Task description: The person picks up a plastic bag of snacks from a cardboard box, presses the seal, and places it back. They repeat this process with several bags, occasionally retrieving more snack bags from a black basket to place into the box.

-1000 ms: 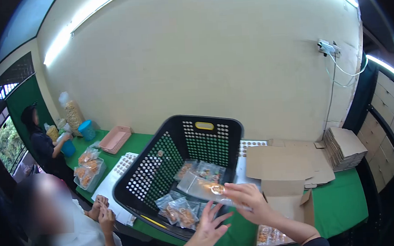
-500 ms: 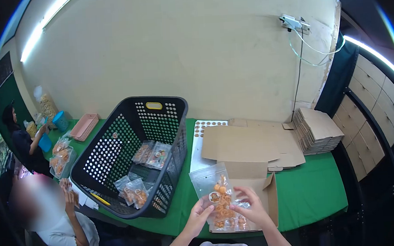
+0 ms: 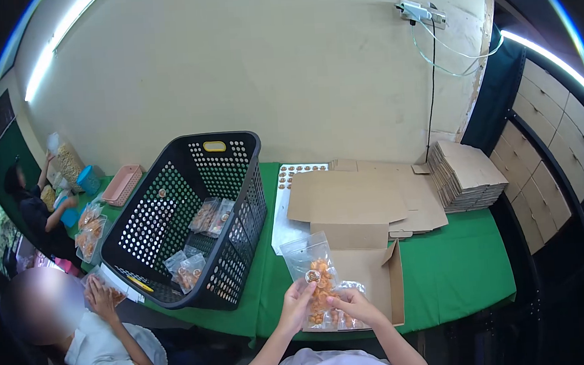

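In front of me, a clear zip bag of orange snack pieces [image 3: 322, 266] stands tilted, a round sticker on its face. My left hand [image 3: 298, 307] grips its left side, thumb by the sticker. My right hand [image 3: 355, 307] is closed on its lower right edge, thumb on the front. Both hands are over the near part of an open cardboard box [image 3: 357, 262]. More snack bags [image 3: 351, 321] lie in the box, partly hidden behind my right hand and the held bag.
A large dark basket [image 3: 245, 205] with several snack bags stands to the left. Flat cardboard [image 3: 346, 196] lies beyond the box, beside a sticker sheet [image 3: 284, 216]. Stacked folded boxes [image 3: 469, 175] stand right. A co-worker [image 3: 111, 347] sits left; another person [image 3: 36, 208] stands farther back.
My right hand's spread fingers have drawn in against the bag's lower right edge. The nearby co-worker's hand has lowered to a snack bag. The whole view has shifted slightly.
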Available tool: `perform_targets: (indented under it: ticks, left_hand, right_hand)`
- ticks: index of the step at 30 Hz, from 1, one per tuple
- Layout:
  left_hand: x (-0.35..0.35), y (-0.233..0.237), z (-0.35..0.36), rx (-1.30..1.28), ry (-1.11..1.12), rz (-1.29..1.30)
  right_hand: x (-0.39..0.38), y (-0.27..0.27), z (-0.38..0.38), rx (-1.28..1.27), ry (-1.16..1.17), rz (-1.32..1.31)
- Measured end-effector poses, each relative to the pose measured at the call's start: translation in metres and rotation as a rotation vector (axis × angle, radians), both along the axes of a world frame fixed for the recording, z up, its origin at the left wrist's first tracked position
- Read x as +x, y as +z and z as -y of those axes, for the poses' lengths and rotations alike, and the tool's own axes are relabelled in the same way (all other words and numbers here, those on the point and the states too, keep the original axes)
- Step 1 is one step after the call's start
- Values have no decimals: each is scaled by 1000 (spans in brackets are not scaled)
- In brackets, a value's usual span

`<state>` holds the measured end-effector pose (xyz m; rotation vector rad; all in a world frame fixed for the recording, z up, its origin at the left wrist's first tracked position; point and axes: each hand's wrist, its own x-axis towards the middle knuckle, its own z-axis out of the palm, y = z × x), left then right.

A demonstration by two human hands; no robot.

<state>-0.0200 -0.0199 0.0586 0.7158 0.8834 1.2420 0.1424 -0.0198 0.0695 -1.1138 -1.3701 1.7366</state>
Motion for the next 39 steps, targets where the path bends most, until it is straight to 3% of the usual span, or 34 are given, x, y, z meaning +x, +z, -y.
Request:
perform_targets:
  ticks: [1, 4, 7, 17, 23, 39]
  left_hand:
    - [-1, -5, 1, 22, 13, -58]
    - [-1, -9, 6, 91, 19, -159]
    - [2, -6, 12, 110, 5, -221]
    - [4, -10, 13, 112, -31, -206]
    - [6, -10, 14, 129, -2, -334]
    - [5, -21, 13, 90, 33, -255]
  right_hand:
    - [0, 1, 1, 10, 33, 54]
    - [-12, -8, -1, 36, -172, -178]
    - [-17, -6, -7, 43, -282, -220]
    - [-18, 2, -2, 55, -287, -203]
    - [-20, 4, -1, 11, -337, -208]
    - [-18, -14, -5, 52, -305, -212]
